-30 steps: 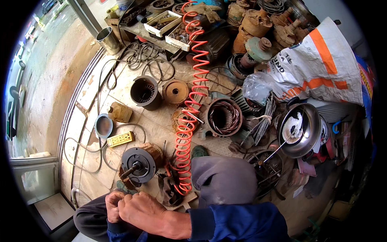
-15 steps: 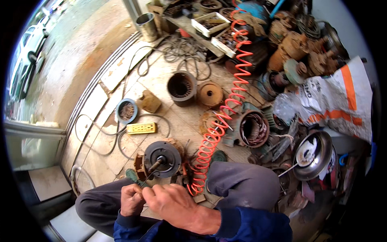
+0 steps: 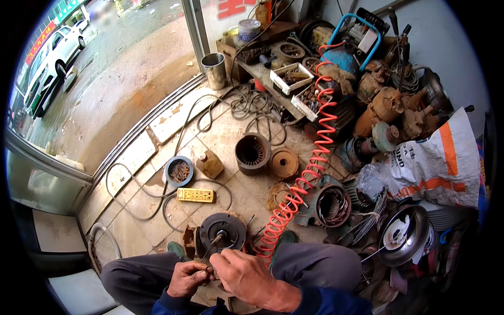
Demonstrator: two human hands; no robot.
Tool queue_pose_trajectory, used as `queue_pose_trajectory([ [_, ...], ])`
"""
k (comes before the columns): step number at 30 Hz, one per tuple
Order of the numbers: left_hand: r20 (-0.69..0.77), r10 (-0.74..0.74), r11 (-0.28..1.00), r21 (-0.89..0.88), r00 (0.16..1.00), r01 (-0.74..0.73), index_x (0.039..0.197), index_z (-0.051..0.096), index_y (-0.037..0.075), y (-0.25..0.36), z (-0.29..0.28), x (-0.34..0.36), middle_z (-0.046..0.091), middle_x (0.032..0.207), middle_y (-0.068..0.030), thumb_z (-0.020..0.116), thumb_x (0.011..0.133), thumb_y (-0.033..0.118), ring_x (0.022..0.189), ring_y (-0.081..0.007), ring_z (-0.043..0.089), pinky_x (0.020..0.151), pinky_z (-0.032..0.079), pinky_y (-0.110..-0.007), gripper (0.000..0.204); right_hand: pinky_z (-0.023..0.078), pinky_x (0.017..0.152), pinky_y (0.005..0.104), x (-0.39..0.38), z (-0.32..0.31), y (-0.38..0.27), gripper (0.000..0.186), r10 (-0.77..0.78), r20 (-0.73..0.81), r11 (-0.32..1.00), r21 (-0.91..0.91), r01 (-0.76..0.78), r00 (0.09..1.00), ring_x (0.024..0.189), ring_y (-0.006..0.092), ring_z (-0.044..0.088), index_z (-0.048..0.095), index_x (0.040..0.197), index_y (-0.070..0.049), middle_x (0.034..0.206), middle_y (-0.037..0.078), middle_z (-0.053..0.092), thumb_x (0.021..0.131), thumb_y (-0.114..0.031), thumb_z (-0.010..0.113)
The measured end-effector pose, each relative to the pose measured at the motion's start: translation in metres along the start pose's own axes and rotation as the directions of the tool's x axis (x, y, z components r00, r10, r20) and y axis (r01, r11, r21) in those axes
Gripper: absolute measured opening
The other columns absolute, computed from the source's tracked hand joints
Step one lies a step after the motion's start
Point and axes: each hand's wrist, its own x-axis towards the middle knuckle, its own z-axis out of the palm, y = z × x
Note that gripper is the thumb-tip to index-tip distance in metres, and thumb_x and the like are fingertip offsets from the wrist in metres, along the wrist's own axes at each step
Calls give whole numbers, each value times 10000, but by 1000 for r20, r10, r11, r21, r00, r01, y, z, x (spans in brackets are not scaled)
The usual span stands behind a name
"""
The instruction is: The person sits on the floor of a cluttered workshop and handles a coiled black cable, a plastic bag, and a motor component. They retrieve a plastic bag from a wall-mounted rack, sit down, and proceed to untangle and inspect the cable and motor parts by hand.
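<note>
Since the earlier frames the view has swung, taking in more of the street and the far workbench (image 3: 286, 107); the left hand (image 3: 186, 278) now shows its thumb and fingertips more openly.

Left thumb and forefinger pinch a thin dark strand (image 3: 206, 255), held between the knees just below the round dark metal motor end plate (image 3: 235, 227) and its stubby shaft (image 3: 218, 239). Right hand (image 3: 247, 275) is close against the left, knuckles up, fingers curled; its tips are hidden, cannot tell what they grip.

Green shoes (image 3: 176, 249) either side of the motor. Red coiled plastic hose (image 3: 282, 215) runs from near the right knee toward the workbench. Beyond the motor, on pale tiles: yellow rectangular power strip (image 3: 196, 196), blue-rimmed round dish (image 3: 190, 173) of brownish scraps, dark hollow metal cylinder (image 3: 253, 169) beside a rusty round disc (image 3: 284, 163).

Right side: grey motor casing (image 3: 318, 207) with exposed windings, shiny metal bowl (image 3: 421, 226), white sack with orange stripes (image 3: 436, 168).
</note>
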Motion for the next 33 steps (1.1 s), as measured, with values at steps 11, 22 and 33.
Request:
queue_pose_trajectory([
  [11,-77,182,983,3,980,-182,726,505,35,-3,0,7,458,564,-14,742,892,345,497,-104,402,472,319,-264,423,502,642,433,2,9,-10,62,63,25,998,25,-64,998,770,354,628,550,820,-40,787,150,589,839,-67,603],
  [22,30,-68,950,306,997,56,1043,666,-4,100,45,-30,620,728,-34,621,972,179,639,-95,551,562,446,-240,202,499,650,434,17,2,-9,136,47,-55,954,297,-29,997,775,368,624,535,967,-24,825,149,579,884,-64,635],
  [33,223,-229,710,704,948,5,1154,663,-58,180,46,10,715,959,-113,589,994,135,924,-157,653,840,502,-271,261,517,685,399,28,-6,7,134,196,-131,864,493,-108,972,801,360,657,617,1004,-9,891,181,644,899,-90,631],
])
